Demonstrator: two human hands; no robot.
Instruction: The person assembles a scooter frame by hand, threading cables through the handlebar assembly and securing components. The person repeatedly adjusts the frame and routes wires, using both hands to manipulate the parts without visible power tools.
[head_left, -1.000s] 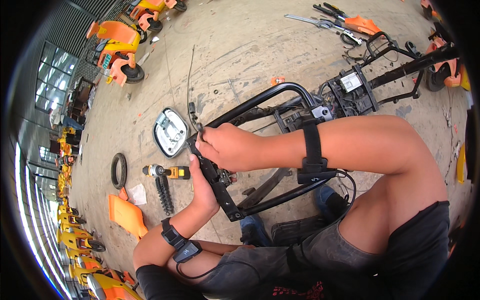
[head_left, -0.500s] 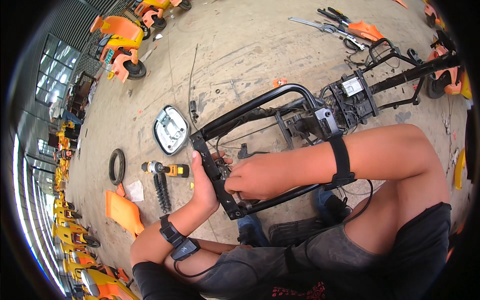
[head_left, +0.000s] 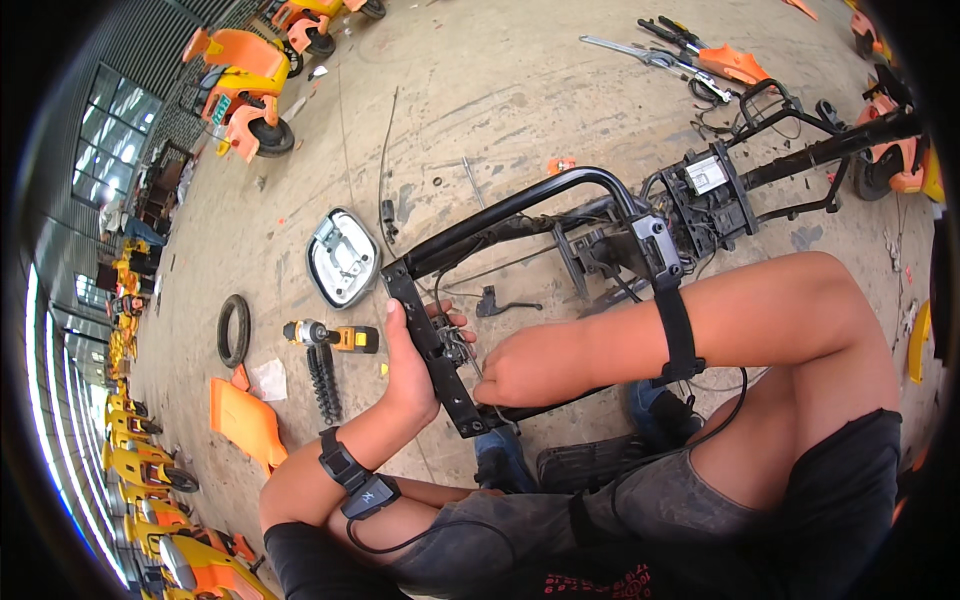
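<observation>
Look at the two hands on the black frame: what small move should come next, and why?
Probably keep the left hand steady on the frame's end plate while the right hand works the small fitting there. The left hand grips the plate's edge, and the right fingertips pinch at wires and a small part on it; what the part is cannot be told.

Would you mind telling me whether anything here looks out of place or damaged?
The black frame lies stripped on the floor, loose wires showing where both hands work. Around it lie a detached mirror, a tyre, a spring and orange panels.
</observation>
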